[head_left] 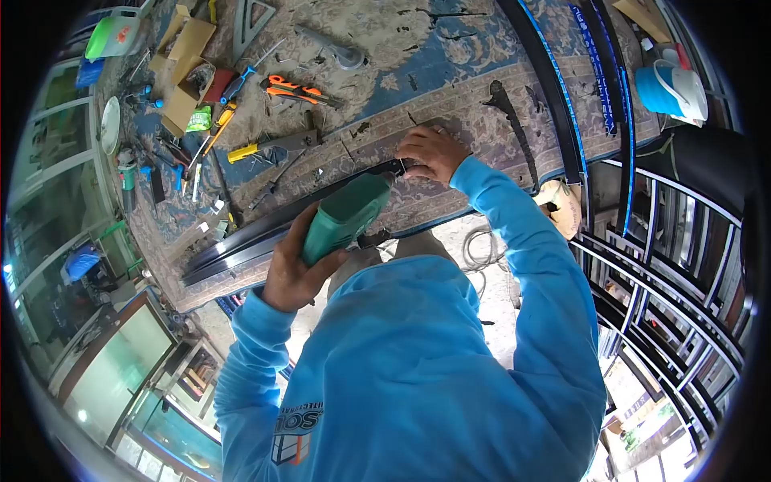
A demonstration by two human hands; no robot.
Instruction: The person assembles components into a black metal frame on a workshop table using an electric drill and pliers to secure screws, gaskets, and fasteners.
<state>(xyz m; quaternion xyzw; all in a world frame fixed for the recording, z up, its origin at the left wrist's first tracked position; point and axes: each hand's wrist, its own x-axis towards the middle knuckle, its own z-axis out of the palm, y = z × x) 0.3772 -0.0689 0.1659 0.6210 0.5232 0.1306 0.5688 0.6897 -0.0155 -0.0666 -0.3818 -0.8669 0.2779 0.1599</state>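
A green power tool (349, 210) is gripped in my left hand (299, 269), its front end pointing toward my right hand. Dark metal profiles (241, 247) lie on the carpet-covered table (450, 193), running from the lower left up to my right hand. At the end of these profiles, my right hand (434, 153) has its fingers curled around the dark end piece, close to the tool's tip. The exact contact between tip and profile is too small to tell.
Orange-handled cutters (295, 91), a yellow-handled hammer (269, 146), screwdrivers and a cardboard box (186, 68) lie at the upper left. Long black profiles (554, 88) cross the right side. A blue and white jug (671, 90) stands farther right, above a rack of metal frames (658, 273).
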